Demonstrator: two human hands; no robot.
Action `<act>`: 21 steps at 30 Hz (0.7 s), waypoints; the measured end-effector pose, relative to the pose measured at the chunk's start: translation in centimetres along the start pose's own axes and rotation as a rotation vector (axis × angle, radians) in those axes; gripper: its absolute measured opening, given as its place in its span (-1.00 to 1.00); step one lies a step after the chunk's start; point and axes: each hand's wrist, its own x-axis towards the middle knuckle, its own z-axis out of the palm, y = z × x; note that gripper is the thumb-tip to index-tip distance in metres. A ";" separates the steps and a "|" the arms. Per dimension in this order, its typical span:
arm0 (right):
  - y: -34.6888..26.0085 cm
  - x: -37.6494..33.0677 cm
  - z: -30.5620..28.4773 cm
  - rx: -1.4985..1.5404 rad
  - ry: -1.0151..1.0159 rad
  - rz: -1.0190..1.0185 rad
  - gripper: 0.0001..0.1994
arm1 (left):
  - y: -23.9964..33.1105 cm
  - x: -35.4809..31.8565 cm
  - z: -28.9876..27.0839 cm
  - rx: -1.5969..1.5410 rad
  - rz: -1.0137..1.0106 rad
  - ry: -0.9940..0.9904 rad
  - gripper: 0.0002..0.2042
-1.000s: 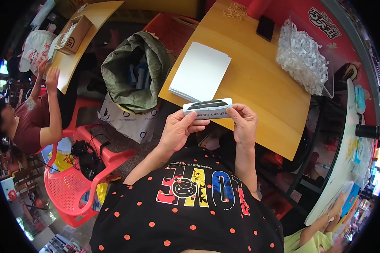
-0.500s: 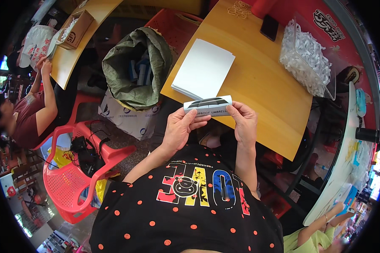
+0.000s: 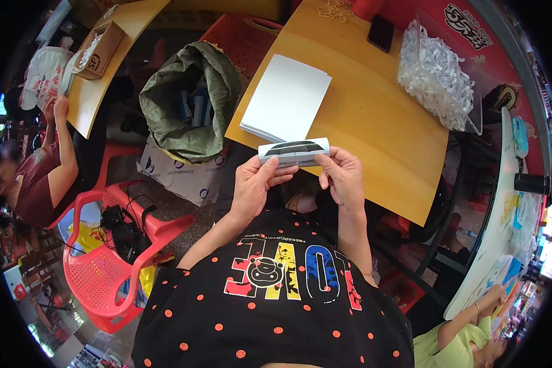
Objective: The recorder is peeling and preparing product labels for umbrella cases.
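Observation:
A rolled paper printed with a dark umbrella picture [image 3: 293,151] is held level between my two hands at the near edge of the table. Around its left end my left hand [image 3: 253,187] is closed, thumb in front and fingers underneath. My right hand [image 3: 346,178] grips the other end, its thumb low on the front and its fingers mostly behind. Just beyond the roll lies a stack of white sheets [image 3: 288,92] on the wooden table [image 3: 356,110]. Whether anything sits inside the roll is hidden.
An open green sack [image 3: 156,113] with several blue-white rolls stands left of the table. A clear bin of white bands [image 3: 438,80], a phone [image 3: 381,33] and rubber bands [image 3: 335,10] are on the table. A red chair [image 3: 107,270] stands left. Other people work at both sides.
My right thumb has slid down and inward along the roll's front. The scene has shifted slightly left in view. The roll stays in both hands.

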 end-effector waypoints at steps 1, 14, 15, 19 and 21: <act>0.1 0.0 -0.1 0.002 0.002 -0.007 -0.86 | 0.0 0.0 -0.1 -0.009 -0.010 -0.006 -0.75; 0.7 0.1 -0.5 -0.004 0.012 -0.034 -0.87 | 0.2 0.1 0.6 0.213 -0.014 0.009 -0.80; 0.7 0.1 -0.4 -0.002 0.011 -0.028 -0.87 | 0.2 0.1 0.6 0.207 -0.009 0.009 -0.80; 0.1 0.1 0.3 -0.108 0.034 -0.040 -0.84 | 0.2 0.5 0.2 0.196 0.017 0.010 -0.79; -1.0 -0.2 0.9 -0.350 0.091 -0.136 -0.81 | 0.4 0.5 0.0 0.223 0.059 0.028 -0.79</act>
